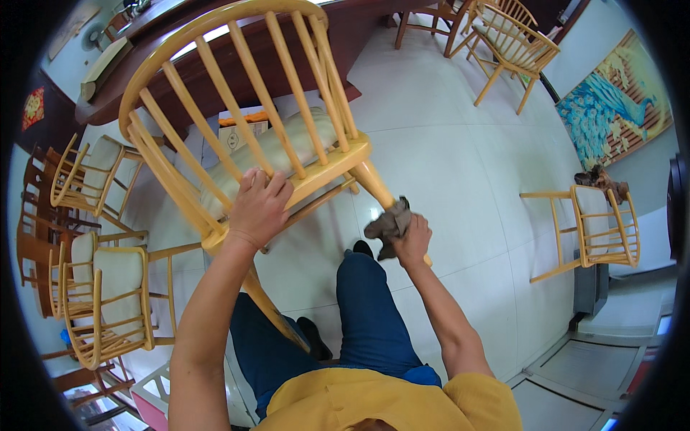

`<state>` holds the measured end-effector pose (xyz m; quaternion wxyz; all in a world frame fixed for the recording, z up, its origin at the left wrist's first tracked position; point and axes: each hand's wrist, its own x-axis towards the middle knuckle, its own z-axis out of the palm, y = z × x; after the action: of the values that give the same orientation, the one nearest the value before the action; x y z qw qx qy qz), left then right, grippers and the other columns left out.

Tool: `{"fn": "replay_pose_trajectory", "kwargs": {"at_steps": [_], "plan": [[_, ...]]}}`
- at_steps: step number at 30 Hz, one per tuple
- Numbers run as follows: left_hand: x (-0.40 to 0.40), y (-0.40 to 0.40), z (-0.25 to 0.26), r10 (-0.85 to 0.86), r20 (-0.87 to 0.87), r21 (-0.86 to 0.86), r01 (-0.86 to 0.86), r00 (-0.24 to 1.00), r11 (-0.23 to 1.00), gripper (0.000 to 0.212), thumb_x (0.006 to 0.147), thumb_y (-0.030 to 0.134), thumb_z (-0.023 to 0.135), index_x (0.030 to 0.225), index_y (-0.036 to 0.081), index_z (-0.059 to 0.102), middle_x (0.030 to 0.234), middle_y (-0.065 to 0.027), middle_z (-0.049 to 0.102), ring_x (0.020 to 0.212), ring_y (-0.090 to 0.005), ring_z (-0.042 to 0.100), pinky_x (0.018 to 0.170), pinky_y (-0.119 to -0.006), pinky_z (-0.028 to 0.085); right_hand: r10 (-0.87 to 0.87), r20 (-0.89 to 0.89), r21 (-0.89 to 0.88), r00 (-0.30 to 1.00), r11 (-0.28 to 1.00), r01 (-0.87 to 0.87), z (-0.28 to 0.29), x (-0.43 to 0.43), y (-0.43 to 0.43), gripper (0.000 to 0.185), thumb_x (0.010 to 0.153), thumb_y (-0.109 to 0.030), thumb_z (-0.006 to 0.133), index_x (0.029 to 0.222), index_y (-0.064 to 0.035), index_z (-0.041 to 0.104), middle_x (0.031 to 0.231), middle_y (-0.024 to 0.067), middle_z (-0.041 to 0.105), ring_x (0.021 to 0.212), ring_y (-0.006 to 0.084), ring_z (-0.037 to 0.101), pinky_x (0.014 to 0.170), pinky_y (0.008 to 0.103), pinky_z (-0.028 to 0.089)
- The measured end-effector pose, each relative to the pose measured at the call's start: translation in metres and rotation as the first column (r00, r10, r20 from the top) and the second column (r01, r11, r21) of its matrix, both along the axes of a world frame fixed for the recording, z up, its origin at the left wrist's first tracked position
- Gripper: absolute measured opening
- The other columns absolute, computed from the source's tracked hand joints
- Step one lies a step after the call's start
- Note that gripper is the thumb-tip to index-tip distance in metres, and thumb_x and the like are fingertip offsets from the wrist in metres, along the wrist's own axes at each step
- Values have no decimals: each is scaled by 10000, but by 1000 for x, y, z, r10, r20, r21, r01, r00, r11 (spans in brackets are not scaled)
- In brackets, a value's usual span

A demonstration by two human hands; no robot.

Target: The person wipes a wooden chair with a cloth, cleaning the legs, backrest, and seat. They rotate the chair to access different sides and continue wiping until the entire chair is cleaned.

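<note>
A light wooden spindle-back chair point(329, 164) with a pale seat cushion point(307, 134) is tilted in front of me, its backrest pointing away. My left hand point(261, 207) grips the rear edge of its seat at the base of the spindles. In my right hand point(414, 240) is a crumpled grey-brown cloth point(391, 223), wrapped against one chair leg point(374, 183); the leg's tip shows below the hand. Another leg point(272, 310) of the chair reaches down between my thighs and has a dark patch on it.
Similar chairs stand at left point(121, 275), right point(593, 226) and far right point(517, 48). A dark red wooden desk point(361, 32) lies beyond the held chair, a box point(237, 137) with orange material near its base. A peacock picture point(614, 102) is at the right wall.
</note>
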<state>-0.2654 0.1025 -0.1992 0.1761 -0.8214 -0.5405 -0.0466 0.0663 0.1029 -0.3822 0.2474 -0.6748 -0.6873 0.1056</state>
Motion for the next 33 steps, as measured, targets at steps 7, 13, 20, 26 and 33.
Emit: {"fn": "replay_pose_trajectory", "kwargs": {"at_steps": [7,13,20,26,33], "plan": [[0,-1,3,-19,26,13,19,999,1000,382,685,230,719,1018,104,582,1075,-43,507,1020,-264,495,1047,-410,318,71,31,60,997,996,-73,67,-70,65,723,588,-259,839,1204,-54,520,1139,118,559,1100,314,517,903,442,406],[-6,-1,0,-40,59,6,39,997,999,404,678,235,731,1029,98,584,1070,-45,508,1019,-258,498,1041,-400,327,148,23,169,989,974,-149,46,-51,47,706,599,-237,831,1204,-69,507,1069,123,565,1010,337,544,803,456,453],[-5,-5,0,-13,27,-10,14,1000,1000,362,711,253,723,1027,117,612,1118,-33,525,1042,-248,510,1054,-382,316,48,81,-18,996,999,-47,-8,20,-21,542,621,-183,777,1074,-45,513,1022,144,554,991,368,543,799,476,482],[-7,-7,-1,17,-24,7,-17,1000,1000,344,751,268,696,1063,136,631,1163,-34,530,1094,-252,507,1072,-378,295,31,145,-192,989,981,-2,-38,55,-49,578,657,-161,768,1131,-36,464,1103,153,531,1035,374,540,841,479,511],[-7,-9,-4,-2,-13,39,3,1000,999,348,744,265,690,1064,137,635,1155,-30,532,1098,-247,509,1066,-371,299,9,242,-361,970,929,82,-60,99,-86,493,728,-136,717,1145,-35,474,1096,174,575,1007,402,586,835,478,526]]}}
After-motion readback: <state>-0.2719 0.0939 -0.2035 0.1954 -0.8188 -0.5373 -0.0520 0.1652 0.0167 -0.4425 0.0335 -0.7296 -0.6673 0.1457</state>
